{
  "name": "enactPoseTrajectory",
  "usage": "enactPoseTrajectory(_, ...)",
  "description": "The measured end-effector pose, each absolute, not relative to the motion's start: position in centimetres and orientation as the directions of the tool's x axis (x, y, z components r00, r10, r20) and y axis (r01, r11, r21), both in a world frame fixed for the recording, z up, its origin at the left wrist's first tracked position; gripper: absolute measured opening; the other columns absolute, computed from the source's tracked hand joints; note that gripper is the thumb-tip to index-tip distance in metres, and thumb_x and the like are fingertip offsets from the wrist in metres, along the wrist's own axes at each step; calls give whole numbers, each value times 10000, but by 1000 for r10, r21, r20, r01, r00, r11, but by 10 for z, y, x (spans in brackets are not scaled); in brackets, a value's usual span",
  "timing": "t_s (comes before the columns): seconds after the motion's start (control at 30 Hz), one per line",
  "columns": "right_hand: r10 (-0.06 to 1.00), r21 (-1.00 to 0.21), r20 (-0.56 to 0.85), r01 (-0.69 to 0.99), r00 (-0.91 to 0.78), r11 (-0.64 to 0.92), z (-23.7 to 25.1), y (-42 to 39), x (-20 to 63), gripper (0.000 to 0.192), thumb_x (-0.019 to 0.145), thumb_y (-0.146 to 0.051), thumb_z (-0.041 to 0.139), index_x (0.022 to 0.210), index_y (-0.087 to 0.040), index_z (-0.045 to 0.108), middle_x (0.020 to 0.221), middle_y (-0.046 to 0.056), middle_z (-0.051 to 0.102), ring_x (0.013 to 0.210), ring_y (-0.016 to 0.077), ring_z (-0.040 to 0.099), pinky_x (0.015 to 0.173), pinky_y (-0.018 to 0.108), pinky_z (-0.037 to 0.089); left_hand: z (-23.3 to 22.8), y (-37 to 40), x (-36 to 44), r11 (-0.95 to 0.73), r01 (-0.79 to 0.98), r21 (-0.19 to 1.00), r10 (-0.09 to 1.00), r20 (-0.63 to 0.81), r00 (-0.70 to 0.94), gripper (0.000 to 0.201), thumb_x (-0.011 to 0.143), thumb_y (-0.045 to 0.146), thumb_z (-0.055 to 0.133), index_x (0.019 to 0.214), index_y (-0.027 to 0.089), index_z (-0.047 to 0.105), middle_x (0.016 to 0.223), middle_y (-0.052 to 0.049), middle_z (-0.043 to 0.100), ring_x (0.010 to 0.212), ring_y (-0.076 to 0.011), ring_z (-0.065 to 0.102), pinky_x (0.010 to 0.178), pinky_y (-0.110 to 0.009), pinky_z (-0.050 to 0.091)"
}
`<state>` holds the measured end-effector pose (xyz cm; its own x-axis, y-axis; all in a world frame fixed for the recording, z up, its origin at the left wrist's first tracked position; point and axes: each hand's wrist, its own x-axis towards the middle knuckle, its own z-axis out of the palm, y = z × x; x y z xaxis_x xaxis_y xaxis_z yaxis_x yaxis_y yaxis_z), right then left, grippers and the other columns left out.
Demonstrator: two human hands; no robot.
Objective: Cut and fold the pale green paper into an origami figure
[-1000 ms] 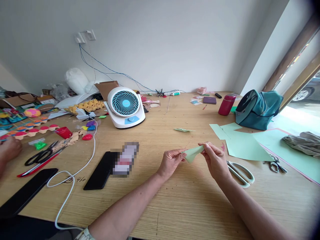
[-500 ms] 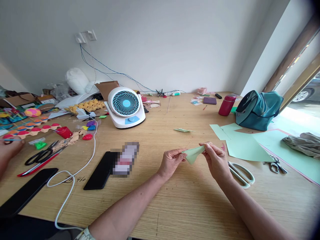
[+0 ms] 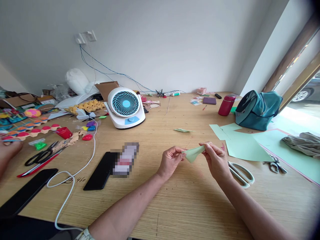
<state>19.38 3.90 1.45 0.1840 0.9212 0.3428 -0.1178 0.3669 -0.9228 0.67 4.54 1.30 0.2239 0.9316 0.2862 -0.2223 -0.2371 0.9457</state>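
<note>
the left hand and right hand pinch a small, bent, pale-green paper piece between them (white-handled scissors beside the right wrist).

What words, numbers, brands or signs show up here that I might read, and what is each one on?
"460": handwritten on the wooden table.
Characters just left of that: partly crossed by the white cable, not surely readable.
Phone screen: pixelated, unreadable.
Green-capped white tube: any print too small to read.
I can make out no brand or sign.
</note>
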Motion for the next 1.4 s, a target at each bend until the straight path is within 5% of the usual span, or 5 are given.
enactPoseTrajectory(1.13, 893, -912, 410, 55, 186, 407, 19, 37, 196, 238, 865, -461, 633, 898, -274, 777, 803, 19, 597, 812, 191, 531, 733, 317, 431, 7, 50, 7, -247, -127, 961, 939, 270, 214, 270, 758, 399, 750, 816, 138, 715, 863, -68, 736, 744, -147, 648, 690, -239, 511)
enactPoseTrajectory(1.4, 870, -854, 491, 175, -33, 489, 30, 24, 184, 222, 910, -406, 600, 886, -266, 771, 794, 38, 620, 808, 209, 566, 732, 333, 443, 12, 40, 7, -389, 47, 920, 887, 360, 288, 296, 856, 417, 654, 930, 154, 767, 901, -82, 756, 824, -204, 681, 770, -278, 510)
